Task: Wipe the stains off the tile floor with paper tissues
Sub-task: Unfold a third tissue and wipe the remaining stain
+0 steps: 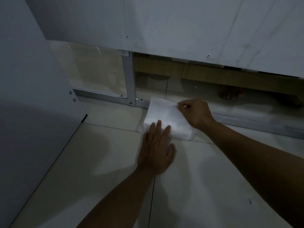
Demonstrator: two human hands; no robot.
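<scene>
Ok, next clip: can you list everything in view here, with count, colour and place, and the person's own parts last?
tissue pack: one, white, in clear wrap, on the floor by the glass panel's bottom rail.
top tissue: one, white, far-right corner lifted.
tile floor: pale cream tiles, dark grout lines, across the lower frame.
white panel: one, white, scuffed, with screws, top of frame.
glass panel: clear, below the white panel.
metal frame: silver, upright post and bottom rail around the glass.
white board: one, left edge.
bare foot: one, behind the glass, right.
left hand: flat, straight fingers resting on the pack's near edge.
right hand: pinches the top tissue's corner.
</scene>
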